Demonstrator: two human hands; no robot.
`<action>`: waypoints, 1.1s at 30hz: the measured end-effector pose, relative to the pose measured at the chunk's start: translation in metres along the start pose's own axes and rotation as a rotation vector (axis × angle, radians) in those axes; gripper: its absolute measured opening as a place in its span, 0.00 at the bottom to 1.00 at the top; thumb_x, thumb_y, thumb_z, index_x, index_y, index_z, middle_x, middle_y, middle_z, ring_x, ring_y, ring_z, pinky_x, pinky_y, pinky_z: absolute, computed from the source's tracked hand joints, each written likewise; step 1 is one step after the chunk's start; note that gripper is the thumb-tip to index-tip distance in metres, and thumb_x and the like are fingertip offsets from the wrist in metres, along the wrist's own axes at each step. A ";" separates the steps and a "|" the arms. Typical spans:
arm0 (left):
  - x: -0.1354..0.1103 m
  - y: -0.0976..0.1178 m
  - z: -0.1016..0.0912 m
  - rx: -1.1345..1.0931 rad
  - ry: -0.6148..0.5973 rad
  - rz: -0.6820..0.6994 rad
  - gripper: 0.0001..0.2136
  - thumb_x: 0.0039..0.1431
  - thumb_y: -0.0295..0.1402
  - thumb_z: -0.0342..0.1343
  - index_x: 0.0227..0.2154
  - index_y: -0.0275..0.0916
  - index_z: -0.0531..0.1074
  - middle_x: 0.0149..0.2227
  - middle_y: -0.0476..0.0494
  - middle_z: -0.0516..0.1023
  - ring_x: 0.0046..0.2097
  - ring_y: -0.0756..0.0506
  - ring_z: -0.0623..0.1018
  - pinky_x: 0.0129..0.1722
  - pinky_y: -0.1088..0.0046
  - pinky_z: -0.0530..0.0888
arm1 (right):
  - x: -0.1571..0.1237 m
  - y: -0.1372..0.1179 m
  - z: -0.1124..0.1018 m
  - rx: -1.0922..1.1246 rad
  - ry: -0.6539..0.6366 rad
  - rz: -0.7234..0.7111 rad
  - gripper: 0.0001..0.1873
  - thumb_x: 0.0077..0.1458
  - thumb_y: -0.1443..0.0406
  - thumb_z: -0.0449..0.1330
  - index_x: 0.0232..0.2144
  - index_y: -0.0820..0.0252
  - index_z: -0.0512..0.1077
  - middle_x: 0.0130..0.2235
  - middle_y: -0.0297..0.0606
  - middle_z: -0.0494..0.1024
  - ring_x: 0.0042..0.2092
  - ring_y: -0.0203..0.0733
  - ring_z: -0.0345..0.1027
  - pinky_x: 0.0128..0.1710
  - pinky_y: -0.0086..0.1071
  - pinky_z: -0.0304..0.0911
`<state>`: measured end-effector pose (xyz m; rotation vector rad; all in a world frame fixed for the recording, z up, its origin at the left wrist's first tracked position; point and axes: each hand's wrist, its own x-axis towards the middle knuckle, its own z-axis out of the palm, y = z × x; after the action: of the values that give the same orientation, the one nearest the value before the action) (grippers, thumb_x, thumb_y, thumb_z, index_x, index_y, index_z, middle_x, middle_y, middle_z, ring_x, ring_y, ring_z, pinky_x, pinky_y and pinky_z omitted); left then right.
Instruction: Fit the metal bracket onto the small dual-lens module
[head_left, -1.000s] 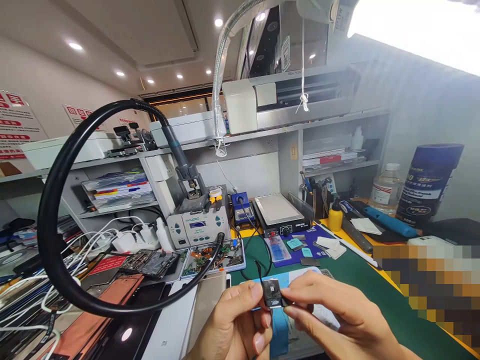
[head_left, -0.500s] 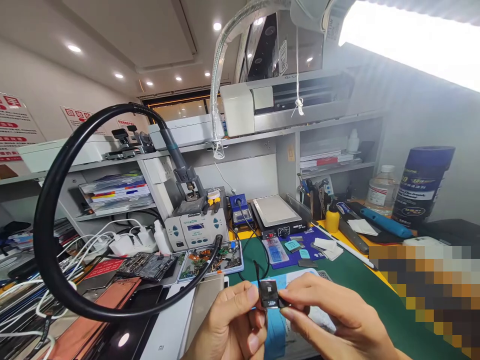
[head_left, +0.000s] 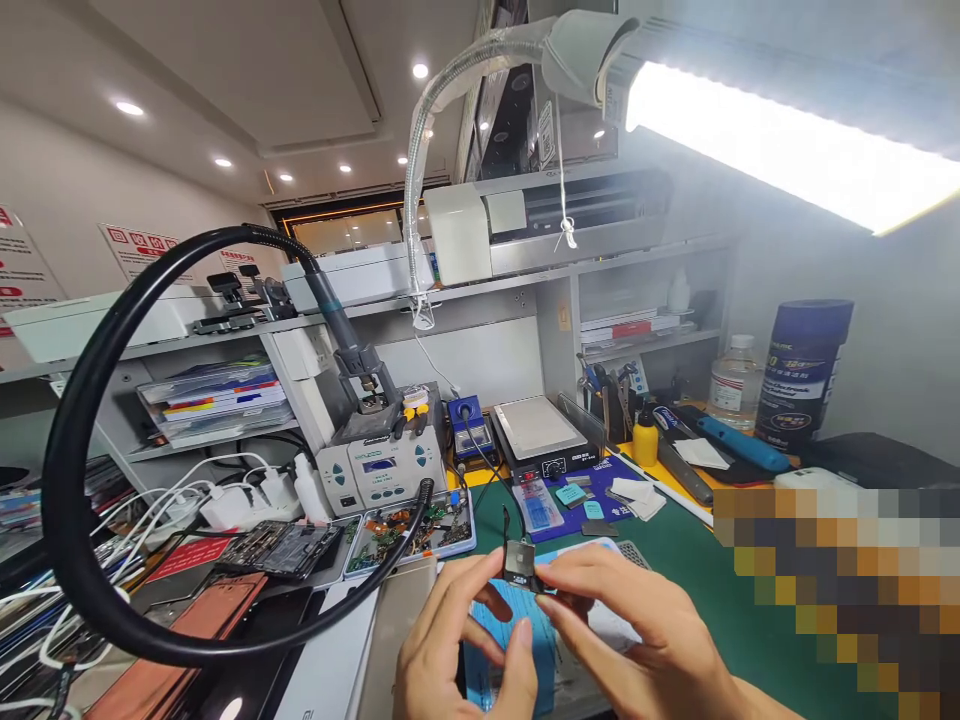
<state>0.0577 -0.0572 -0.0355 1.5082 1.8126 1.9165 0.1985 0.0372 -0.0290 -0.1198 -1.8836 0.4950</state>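
Above the bench, my right hand (head_left: 637, 620) pinches the lower right side of a small black square part (head_left: 520, 563) between thumb and forefinger. A thin dark strip sticks up from the part's left side. My left hand (head_left: 461, 640) is at the left, its thumb lowered well away from the forefinger. That forefinger's tip is close to the part's left edge; whether it touches I cannot tell. Beneath both hands lies a blue and white packet (head_left: 510, 640) on a green mat (head_left: 750, 610).
Behind the hands are a tray of circuit boards (head_left: 442, 535), a hot-air station (head_left: 382, 465) with a looping black hose (head_left: 56, 480), and a heating plate (head_left: 540, 430). Phones (head_left: 330, 640) are at the left. A yellow bottle (head_left: 645, 442) stands at the right; a lamp (head_left: 750, 130) hangs overhead.
My left thumb has come off the small part and dropped, opening the left hand. The part has tilted so its face looks lighter. The view has shifted slightly.
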 end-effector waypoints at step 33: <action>0.010 -0.001 -0.002 0.176 0.074 0.358 0.16 0.48 0.26 0.64 0.41 0.44 0.74 0.35 0.49 0.78 0.27 0.49 0.75 0.29 0.73 0.73 | 0.004 -0.010 -0.007 0.136 -0.083 0.505 0.08 0.63 0.63 0.57 0.37 0.60 0.74 0.31 0.37 0.77 0.28 0.39 0.72 0.31 0.32 0.70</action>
<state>0.0507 -0.0521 -0.0298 1.9614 1.8908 2.0273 0.2048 0.0317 -0.0192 -0.4987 -1.8899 0.9808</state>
